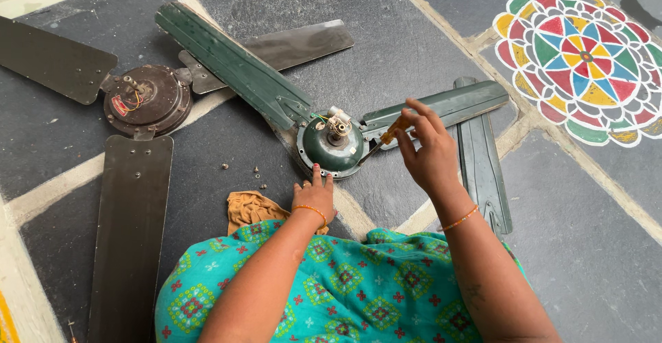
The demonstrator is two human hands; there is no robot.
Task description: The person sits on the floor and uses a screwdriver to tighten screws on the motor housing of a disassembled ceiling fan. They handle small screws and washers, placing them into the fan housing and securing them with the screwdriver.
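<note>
On a dark stone floor, two ceiling fans are laid out flat so their hubs can be reached from above. The green fan's motor is set just in front of the seated person, its wired stub turned upward. It is steadied at its near rim by the left hand, whose fingers are pressed down and spread, closed on nothing. A screwdriver with an amber handle is clamped in the right hand; its shaft is angled down to the motor's right edge, where a green blade is joined to the hub. A second green blade is seen attached and pointing away to the upper left, while a third is laid loose on the floor just beside the right forearm, apart from the motor.

Small screws are scattered near the left hand, within easy reach, and a crumpled ochre cloth is kept against the knee. The brown fan, well apart to the left, is left with its three blades fitted and red wiring exposed on top. A chalked floral pattern in many colours is visible at the upper right.
</note>
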